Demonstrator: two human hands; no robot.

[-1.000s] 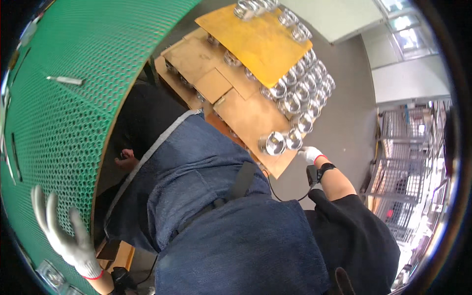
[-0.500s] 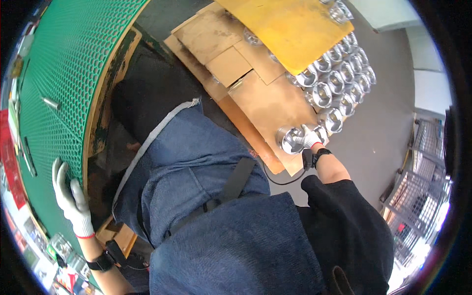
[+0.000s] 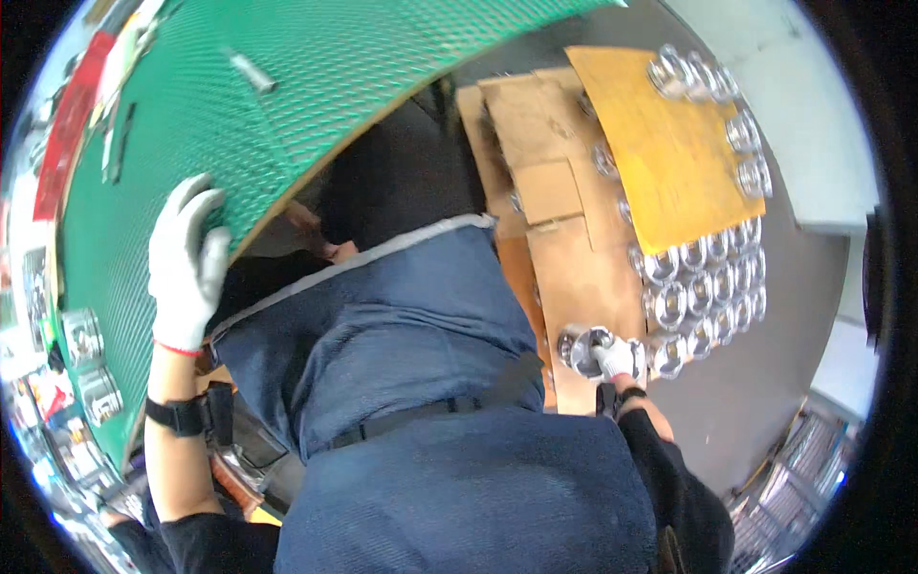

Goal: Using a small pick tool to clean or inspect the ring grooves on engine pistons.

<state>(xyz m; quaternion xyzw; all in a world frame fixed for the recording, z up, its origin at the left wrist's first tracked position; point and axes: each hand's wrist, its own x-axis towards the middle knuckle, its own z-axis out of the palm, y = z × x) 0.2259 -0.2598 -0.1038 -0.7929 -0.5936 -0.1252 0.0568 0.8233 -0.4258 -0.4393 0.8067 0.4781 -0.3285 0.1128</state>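
Note:
My right hand (image 3: 617, 359), in a white glove, is at the near end of the cardboard. Its fingers are closed on a shiny metal piston (image 3: 572, 352), which rests on the cardboard sheet (image 3: 593, 301). Close by on the right stand rows of similar pistons (image 3: 690, 291). Over at the left, my gloved left hand (image 3: 186, 263) is held near the edge of the green mat (image 3: 316, 57), its fingers apart and nothing in them.
A yellow sheet (image 3: 660, 153) covers part of the stack, with more pistons on and around it. A small metal cylinder (image 3: 252, 73) and a black pen-like tool (image 3: 123, 143) lie on the mat. Two pistons (image 3: 82, 335) stand at its left. Wire racks (image 3: 789, 469) are at lower right.
The view has swung, so the mat and cardboard appear turned. My left hand has come up and inward along the mat's edge. My right hand stays at the same piston.

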